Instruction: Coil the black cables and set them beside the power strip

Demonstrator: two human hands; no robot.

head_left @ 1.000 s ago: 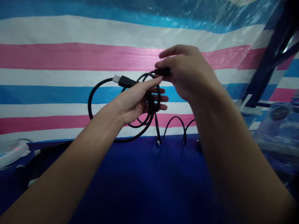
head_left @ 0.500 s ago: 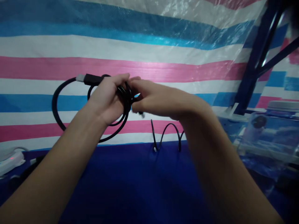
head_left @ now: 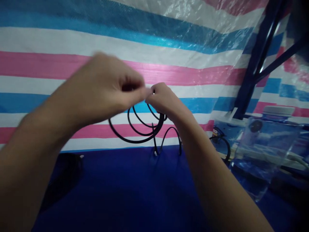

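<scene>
A coiled black cable (head_left: 136, 141) hangs in several loops below my two hands, above the blue table. My right hand (head_left: 165, 100) is closed around the gathered side of the loops. Close beside it, my left hand (head_left: 108, 85) is closed and slightly blurred. Its fingers are curled, and its thumb and forefinger pinch near my right fingertips. Loops run up behind the left thumb, where the gripped part of the cable is hidden. The cable's connector ends do not show clearly.
Another thin black cable (head_left: 171, 129) stands in arcs at the back of the blue table (head_left: 125, 187). Dark coiled cable (head_left: 65, 170) lies at left. On the right are a clear plastic bottle (head_left: 263, 154), a blue patterned container (head_left: 228, 127) and a dark metal post (head_left: 253, 64).
My left hand has turned over, back now toward me, its fingers pinching beside my right hand. The right hand has moved rightward with the loops, which now hang between both hands. The view has shifted slightly.
</scene>
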